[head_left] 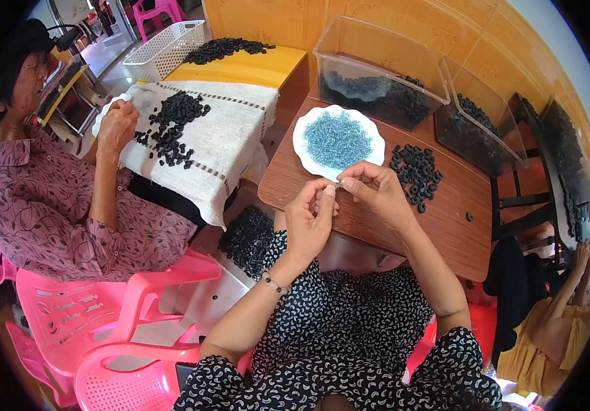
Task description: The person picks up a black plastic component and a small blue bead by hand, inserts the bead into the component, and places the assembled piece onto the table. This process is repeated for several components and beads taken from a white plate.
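Note:
My left hand (314, 216) and my right hand (375, 194) meet fingertip to fingertip above the near edge of the brown table (288, 177). Thumb and forefinger of each are pinched together around something tiny, too small to make out. Just beyond the fingertips stands a white scalloped plate (302, 159) heaped with small clear-blue pieces (338, 139). To the right of the plate, close to my right hand, lies a loose pile of small black ring-like parts (416, 171). One black part (469, 216) sits apart from them.
Two clear plastic bins (384, 68) (480, 130) with black parts stand at the table's back. At left, a co-worker (89, 205) handles parts at a cloth-covered table (223, 123). A white basket (165, 51) stands behind. Pink chairs (89, 308) fill the lower left. Another person (548, 335) is at right.

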A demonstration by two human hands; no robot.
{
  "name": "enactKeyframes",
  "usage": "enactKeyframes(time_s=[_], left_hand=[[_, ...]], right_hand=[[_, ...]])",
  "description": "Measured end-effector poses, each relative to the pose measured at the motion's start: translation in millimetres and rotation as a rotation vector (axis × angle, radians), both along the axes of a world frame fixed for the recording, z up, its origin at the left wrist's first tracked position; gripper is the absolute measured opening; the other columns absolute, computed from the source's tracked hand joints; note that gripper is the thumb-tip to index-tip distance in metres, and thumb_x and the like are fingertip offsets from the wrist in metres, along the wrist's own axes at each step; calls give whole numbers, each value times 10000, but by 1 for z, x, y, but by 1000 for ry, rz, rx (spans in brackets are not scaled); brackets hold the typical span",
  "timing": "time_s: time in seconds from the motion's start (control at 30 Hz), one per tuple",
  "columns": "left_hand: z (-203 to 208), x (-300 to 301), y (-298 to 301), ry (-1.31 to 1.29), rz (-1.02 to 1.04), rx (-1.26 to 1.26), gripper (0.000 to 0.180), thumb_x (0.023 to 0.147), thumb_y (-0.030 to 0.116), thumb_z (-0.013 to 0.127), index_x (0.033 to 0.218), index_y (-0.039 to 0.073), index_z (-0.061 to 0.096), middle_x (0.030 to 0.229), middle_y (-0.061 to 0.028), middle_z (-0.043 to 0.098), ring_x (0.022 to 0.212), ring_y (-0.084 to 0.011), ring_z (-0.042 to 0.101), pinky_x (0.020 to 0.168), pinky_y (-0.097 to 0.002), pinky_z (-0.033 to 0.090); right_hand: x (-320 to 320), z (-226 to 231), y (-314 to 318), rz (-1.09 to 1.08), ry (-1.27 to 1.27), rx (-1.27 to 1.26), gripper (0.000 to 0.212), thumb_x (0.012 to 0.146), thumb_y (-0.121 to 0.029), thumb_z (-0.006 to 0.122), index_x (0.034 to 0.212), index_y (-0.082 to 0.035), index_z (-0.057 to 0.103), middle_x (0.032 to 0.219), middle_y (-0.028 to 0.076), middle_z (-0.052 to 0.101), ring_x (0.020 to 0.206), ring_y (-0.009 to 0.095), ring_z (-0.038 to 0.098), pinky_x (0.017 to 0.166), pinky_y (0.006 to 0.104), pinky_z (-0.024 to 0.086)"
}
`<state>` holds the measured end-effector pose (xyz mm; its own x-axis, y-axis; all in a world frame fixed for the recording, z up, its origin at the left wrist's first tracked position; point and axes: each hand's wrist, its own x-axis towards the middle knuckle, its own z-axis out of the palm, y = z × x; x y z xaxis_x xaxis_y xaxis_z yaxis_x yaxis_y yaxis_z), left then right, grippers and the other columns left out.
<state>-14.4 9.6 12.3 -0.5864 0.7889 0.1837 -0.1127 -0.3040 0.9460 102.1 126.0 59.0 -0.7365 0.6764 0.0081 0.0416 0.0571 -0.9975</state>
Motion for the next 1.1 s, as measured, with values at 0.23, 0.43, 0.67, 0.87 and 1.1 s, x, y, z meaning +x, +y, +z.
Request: enactKeyframes(time_s=[0.23,0.43,0.67,0.87,1.1], left_hand=[[-4,-4,1,-133,-85,-13,200,1076,205,585,1102,13,637,773,27,631,672,-31,580,613,-192,483],[-4,-7,1,-238,-152,-26,251,1095,262,544,1060,31,636,734,24,605,629,-43,559,572,-198,456],[0,-5,-1,-398,-224,-90,315,1108,326,505,1000,56,625,687,26,555,586,-51,509,541,-207,416],[0,-5,-1,-383,-194,-101,318,1108,321,509,975,55,622,671,31,538,572,-49,490,531,-207,407],[7,0,-3,-22,-69,-100,314,1107,286,517,955,33,624,673,27,540,582,-37,493,536,-205,415]], right_hand=[[-3,4,0,29,-55,93,141,1002,-138,678,1037,-10,724,974,-4,710,891,64,602,792,236,484],[-8,4,-4,48,-6,76,144,1011,-178,674,1036,-41,707,939,-32,686,837,43,576,731,220,446],[-10,3,-7,40,-19,62,150,1032,-166,647,1036,-19,674,941,-16,674,866,42,578,770,218,461],[-8,0,-6,7,-177,264,162,1033,-151,636,1005,6,663,927,-6,672,849,46,575,759,225,471],[-7,5,-7,-2,-213,422,298,1035,-227,610,870,14,667,734,13,628,686,64,513,611,278,412]])
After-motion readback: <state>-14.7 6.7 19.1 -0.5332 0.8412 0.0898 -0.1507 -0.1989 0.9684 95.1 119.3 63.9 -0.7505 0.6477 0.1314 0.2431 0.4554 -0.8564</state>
